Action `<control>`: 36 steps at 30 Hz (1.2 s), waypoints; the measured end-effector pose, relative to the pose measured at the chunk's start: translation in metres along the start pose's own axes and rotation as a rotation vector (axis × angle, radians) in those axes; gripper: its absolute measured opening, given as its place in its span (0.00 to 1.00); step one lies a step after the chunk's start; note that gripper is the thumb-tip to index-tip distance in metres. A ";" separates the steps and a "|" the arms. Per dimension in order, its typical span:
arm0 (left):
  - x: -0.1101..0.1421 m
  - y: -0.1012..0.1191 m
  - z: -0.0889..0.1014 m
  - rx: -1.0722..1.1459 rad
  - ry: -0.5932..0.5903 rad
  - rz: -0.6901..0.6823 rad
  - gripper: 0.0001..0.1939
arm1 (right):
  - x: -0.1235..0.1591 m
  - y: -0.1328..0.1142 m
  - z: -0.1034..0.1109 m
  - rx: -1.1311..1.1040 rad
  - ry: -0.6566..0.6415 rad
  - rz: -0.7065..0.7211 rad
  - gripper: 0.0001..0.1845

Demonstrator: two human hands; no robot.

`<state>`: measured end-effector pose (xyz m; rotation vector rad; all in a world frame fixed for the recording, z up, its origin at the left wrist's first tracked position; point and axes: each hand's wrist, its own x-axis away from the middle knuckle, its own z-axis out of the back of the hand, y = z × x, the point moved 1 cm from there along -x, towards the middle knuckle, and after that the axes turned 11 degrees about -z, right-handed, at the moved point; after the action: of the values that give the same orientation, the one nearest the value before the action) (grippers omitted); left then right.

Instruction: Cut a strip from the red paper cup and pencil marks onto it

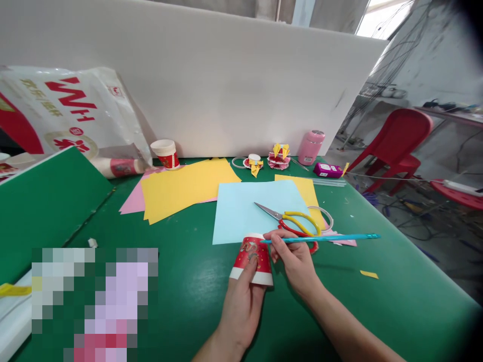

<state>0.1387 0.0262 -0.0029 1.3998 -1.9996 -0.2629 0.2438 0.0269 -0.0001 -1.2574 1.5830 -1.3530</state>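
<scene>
Paper cup [260, 261] is sitting in my left hand [243, 306] above the green table [181, 281] in the head view; my thumb is pressing its printed wall, other fingers hidden. My right hand [294, 256] is pinching a slim blue pencil [332, 238], its tip near the cup's narrower end, contact unclear. I am probably doing best by bracing its thin card without denting it. Beyond, metal scissors [281, 217] with rounded handles are lying partly on flat, pale blue paper [241, 213].
</scene>
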 end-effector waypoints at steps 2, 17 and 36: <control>-0.001 -0.001 0.002 -0.014 -0.057 -0.007 0.14 | 0.000 -0.003 -0.001 0.042 0.005 -0.009 0.09; -0.004 -0.004 0.007 0.003 -0.027 0.037 0.13 | 0.004 0.008 -0.004 0.398 0.059 0.082 0.09; -0.006 -0.005 0.010 -0.006 -0.001 0.049 0.15 | 0.004 0.006 -0.005 0.544 0.042 0.100 0.09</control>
<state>0.1377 0.0272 -0.0152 1.3454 -2.0295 -0.2480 0.2360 0.0244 -0.0045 -0.8110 1.1680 -1.6083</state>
